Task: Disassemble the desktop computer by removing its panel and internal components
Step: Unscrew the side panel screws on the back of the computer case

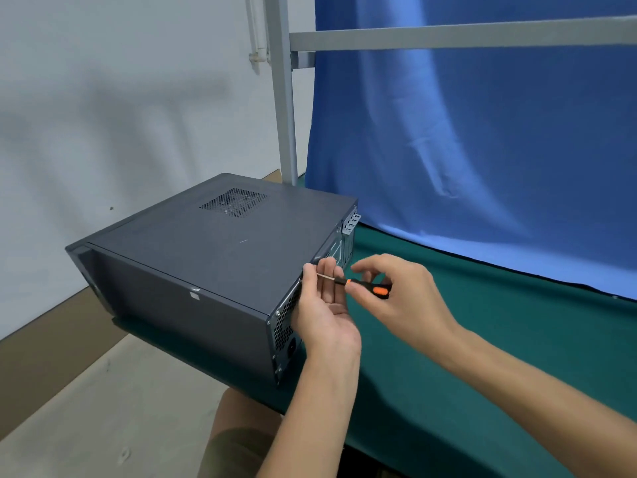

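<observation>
The computer (206,257) lies on its side at the left centre of the frame, on the left end of a table (482,339) covered in green. Its wide side panel (262,250) faces up and is in place, with a vent grid (234,201) near its far edge. The back of the case, with its small holes, turns toward the lower right.

Both hands are at the upper edge of this back side. The right hand (403,298) pinches the black and orange handle of a screwdriver (375,289) between thumb and fingers. The thin metal shaft points left, to the corner of the case. The left hand (324,312) stands with the palm up and the fingers almost straight. They lie against the shaft and are not clenched around it. The tip of the shaft is hidden by the thumb.

A blue cloth (482,132) hangs behind the table at the upper right, on a grey metal frame (286,115). A pale wall (103,98) fills the upper left.
</observation>
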